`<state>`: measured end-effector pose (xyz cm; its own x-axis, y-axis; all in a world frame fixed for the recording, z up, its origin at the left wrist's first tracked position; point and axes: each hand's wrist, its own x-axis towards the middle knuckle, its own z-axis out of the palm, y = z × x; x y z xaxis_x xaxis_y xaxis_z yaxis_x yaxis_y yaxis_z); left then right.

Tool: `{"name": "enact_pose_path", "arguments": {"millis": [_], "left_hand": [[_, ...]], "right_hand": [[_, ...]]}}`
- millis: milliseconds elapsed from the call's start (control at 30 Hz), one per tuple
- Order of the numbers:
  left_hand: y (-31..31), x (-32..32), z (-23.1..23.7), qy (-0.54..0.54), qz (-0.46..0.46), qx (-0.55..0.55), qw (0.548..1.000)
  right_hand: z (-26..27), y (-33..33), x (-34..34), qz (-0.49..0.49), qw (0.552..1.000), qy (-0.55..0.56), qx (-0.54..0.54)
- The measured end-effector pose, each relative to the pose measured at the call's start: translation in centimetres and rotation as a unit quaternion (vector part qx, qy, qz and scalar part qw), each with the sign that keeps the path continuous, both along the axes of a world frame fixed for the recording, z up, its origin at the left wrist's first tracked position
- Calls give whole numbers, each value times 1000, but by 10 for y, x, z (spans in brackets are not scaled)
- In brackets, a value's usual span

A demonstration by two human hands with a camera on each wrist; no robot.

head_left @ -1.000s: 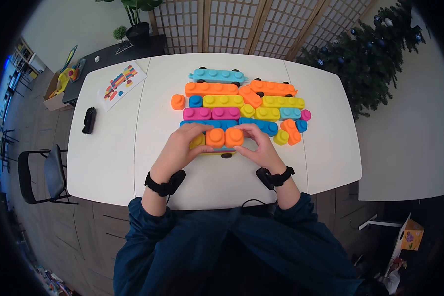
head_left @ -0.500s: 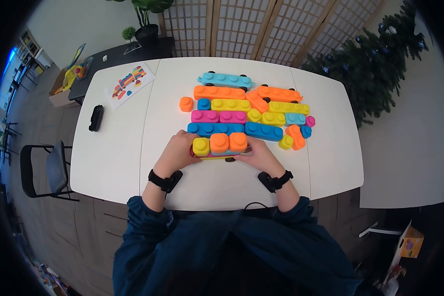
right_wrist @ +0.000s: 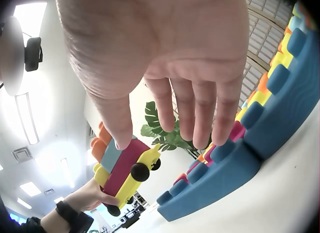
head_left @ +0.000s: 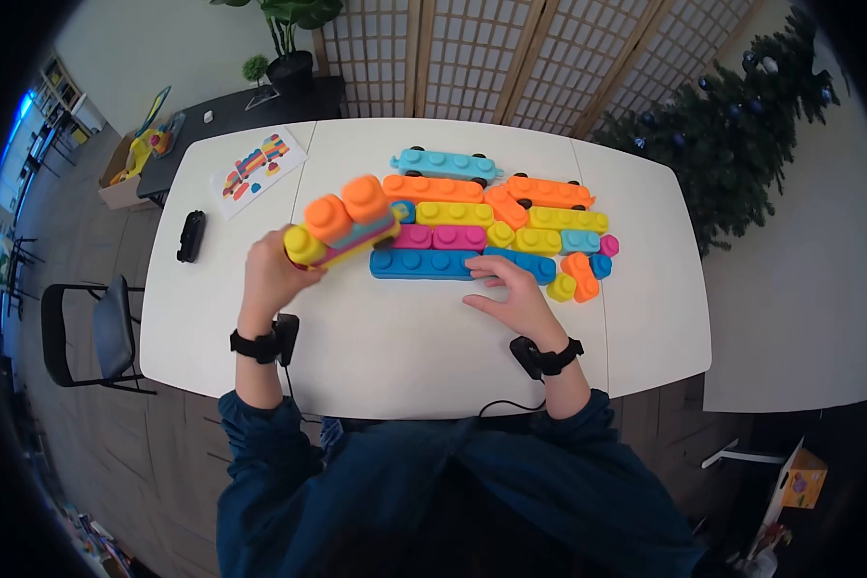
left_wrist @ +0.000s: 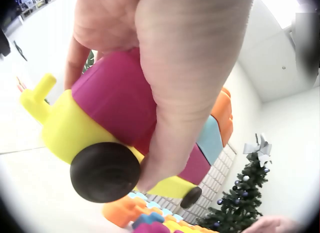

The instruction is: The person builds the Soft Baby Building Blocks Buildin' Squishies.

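Note:
My left hand (head_left: 268,279) grips the rear end of a toy block car (head_left: 354,234), held tilted above the table at the left of the rows of blocks. The car has a yellow wheeled base, magenta and light blue blocks, and yellow and orange blocks on top. In the left wrist view a black wheel (left_wrist: 105,172) and a magenta block (left_wrist: 117,100) show beside the thumb. The right hand (head_left: 518,301) holds nothing. Its fingers reach over the long blue blocks (head_left: 424,264), fairly straight in the right wrist view.
Behind the blue blocks lie rows of yellow blocks (head_left: 450,214), magenta blocks (head_left: 459,238) and wheeled orange bases (head_left: 551,192), with a light blue wheeled base (head_left: 446,165) farthest back. A picture sheet (head_left: 258,170) and a black object (head_left: 191,236) lie at the left.
Both hands were at the block car in front of the blue blocks. The left hand has lifted it up and leftward, turning it. My right hand has let go and stays at the right.

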<state>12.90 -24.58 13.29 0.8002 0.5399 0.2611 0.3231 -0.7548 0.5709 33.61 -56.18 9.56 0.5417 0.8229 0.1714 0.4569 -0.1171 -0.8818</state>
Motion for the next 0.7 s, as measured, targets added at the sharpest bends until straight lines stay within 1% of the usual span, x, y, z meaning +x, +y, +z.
{"name": "enact_pose_path", "arguments": {"millis": [67,100,167,300,467,600,667,700], "left_hand": [[22,9,-1,3,63,-39,997],[32,15,-5,1,62,-38,997],[49,26,-16,26,105,-10,994],[72,38,-42,35,98,6,995],[75,45,-51,68,91,-29,993],[78,47,-52,59,76,-29,995],[79,48,-48,87,51,-75,992],[81,46,-51,86,51,-74,992]], "right_hand": [[-2,-4,1,10,1000,-14,2],[-2,-5,0,8,1000,-15,3],[-1,-8,-2,18,999,12,-32],[-7,-13,-2,18,1000,13,-19],[-9,-23,2,-1,1000,11,-19],[-6,-30,9,-12,999,10,-28],[-2,-31,18,-31,999,-2,-18],[3,-33,23,-32,999,-3,-18]]}}
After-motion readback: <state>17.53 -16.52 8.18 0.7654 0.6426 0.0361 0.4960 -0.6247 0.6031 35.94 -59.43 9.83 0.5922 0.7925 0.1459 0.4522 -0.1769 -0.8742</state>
